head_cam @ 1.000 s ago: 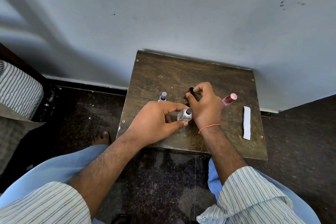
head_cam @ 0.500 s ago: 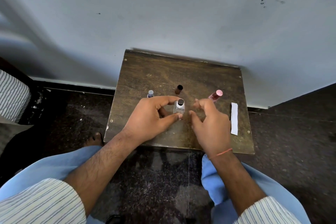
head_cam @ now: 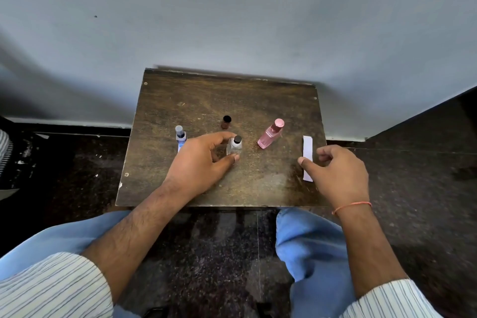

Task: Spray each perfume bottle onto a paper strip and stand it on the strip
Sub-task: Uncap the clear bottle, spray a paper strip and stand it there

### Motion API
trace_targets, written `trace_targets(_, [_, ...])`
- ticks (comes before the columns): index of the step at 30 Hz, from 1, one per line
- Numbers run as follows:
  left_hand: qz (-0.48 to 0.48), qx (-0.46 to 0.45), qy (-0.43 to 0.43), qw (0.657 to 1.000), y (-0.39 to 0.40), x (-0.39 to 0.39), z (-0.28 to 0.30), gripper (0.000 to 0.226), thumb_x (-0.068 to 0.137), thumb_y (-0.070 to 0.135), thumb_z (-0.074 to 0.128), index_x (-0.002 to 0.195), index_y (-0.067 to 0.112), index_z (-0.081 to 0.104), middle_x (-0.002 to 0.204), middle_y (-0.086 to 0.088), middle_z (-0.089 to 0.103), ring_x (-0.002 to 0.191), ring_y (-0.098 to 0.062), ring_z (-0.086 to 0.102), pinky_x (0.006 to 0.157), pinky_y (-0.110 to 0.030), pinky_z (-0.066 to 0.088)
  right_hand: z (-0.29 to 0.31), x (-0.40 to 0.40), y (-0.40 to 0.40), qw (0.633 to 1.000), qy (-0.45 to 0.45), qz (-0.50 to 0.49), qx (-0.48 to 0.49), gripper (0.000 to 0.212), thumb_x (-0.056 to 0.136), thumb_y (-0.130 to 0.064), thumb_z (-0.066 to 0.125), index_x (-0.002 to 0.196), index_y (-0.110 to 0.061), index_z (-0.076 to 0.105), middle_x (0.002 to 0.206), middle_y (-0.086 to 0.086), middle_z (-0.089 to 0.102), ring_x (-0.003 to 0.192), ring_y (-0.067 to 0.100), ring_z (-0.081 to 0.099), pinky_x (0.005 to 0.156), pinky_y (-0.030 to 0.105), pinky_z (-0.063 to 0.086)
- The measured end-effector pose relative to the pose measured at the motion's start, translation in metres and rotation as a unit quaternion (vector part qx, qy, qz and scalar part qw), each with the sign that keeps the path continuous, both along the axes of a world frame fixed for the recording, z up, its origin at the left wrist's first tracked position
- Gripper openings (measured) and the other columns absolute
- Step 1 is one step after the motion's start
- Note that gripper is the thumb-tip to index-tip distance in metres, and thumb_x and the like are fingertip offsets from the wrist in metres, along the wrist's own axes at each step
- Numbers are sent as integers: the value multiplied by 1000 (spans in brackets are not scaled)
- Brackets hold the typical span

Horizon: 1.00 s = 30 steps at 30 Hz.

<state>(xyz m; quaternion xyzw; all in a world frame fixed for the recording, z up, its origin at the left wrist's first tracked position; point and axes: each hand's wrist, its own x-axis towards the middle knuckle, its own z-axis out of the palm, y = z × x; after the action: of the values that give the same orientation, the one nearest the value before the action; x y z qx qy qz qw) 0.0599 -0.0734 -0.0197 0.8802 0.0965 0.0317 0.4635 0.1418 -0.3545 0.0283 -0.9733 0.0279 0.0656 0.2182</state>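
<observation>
My left hand grips a small clear perfume bottle with a dark sprayer top, upright on the wooden table. A brown cap stands just behind it. To the left a blue bottle stands on a paper strip whose end shows beside my left hand. A pink bottle stands right of centre. My right hand hovers over a white paper strip near the table's right edge, thumb and fingers apart, covering part of the strip.
The small table stands against a pale wall. Dark speckled floor surrounds it. My knees in blue trousers sit close to the table's front edge.
My right hand left the brown cap standing behind the clear bottle and moved right to the white strip. My left hand kept its hold on the clear bottle.
</observation>
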Motion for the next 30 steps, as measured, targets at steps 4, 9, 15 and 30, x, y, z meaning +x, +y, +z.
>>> trace_targets(4, [-2,-1,12,1000,0,2,-4,37,91,35,86,124,47,72,85,29,77,51,-3,67,50,-9,45,-5,6,4,1000,14,4,-11,30,84,-52,87,82,-36,63,82,-15,63,87,18,64,82,38,53])
trace_targets(9, [-4,-8,25,1000,1,3,-9,37,92,38,84,126,46,70,96,18,81,55,-6,73,51,-12,48,-11,10,7,998,23,4,-51,33,87,-48,86,103,-21,78,99,-1,77,100,27,72,88,41,56])
trace_targets(15, [-15,-35,23,999,1,-1,-4,47,93,32,86,134,47,68,106,26,79,53,-1,73,54,-7,49,-7,11,11,998,45,2,-41,28,90,-39,83,112,-21,81,101,-1,80,106,27,73,97,43,57])
trace_targets(30, [47,-41,12,998,9,-45,62,64,86,41,89,143,50,60,134,39,67,56,-7,72,59,-14,57,-5,4,14,994,-12,40,-98,18,93,-29,76,107,-23,83,103,6,83,103,33,74,90,42,57])
